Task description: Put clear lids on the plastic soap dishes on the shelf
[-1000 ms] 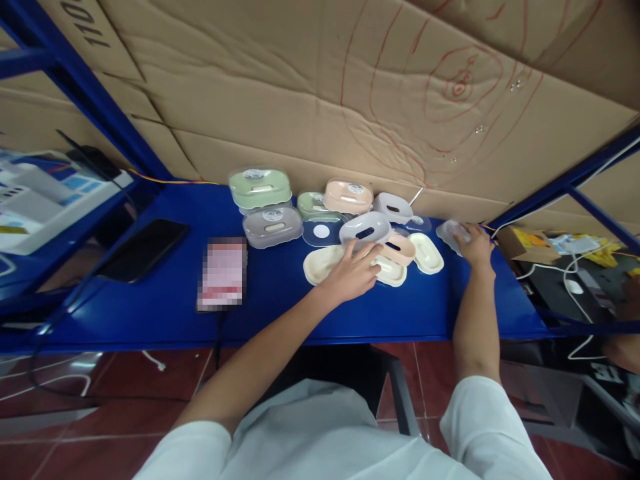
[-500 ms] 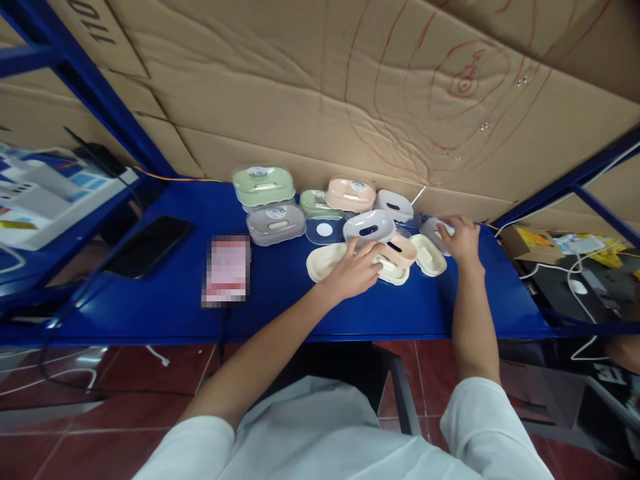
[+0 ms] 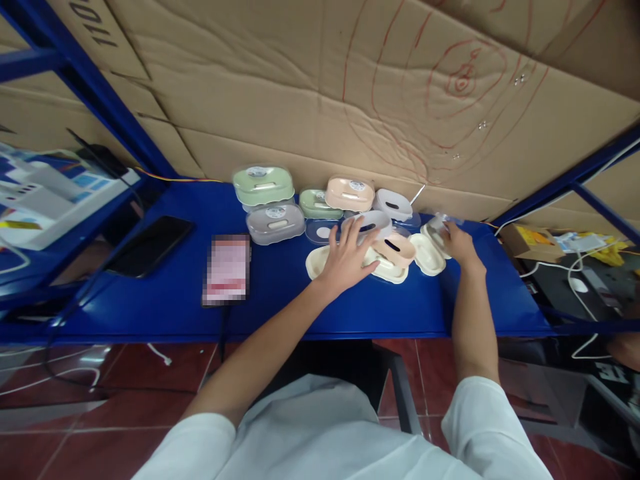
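Observation:
My left hand (image 3: 347, 259) is open, its fingers spread over a grey slotted soap tray (image 3: 381, 222), with fingertips on or just above it. At the right end of the group, my right hand (image 3: 463, 245) is closed on the edge of another grey soap tray (image 3: 436, 227), blurred and partly hidden. Something clear shows beside those fingers. Under it lies a cream oval base (image 3: 444, 249), next to a second cream base (image 3: 429, 259). A peach slotted tray (image 3: 399, 249) rests on a further cream base (image 3: 393, 272). Another cream base (image 3: 315, 262) is partly under my left hand.
Behind stand lidded soap boxes: green (image 3: 263, 186), grey (image 3: 275, 223), peach (image 3: 349, 193) and a smaller green one (image 3: 320, 203). A grey slotted tray (image 3: 393, 203) sits by the cardboard wall (image 3: 280, 100). A phone (image 3: 150, 245) and a blurred-out device (image 3: 226, 270) lie left on the blue table (image 3: 280, 303).
My left hand has shifted up and spread its fingers over the grey tray. My right hand has moved the other grey tray, uncovering a cream base below it.

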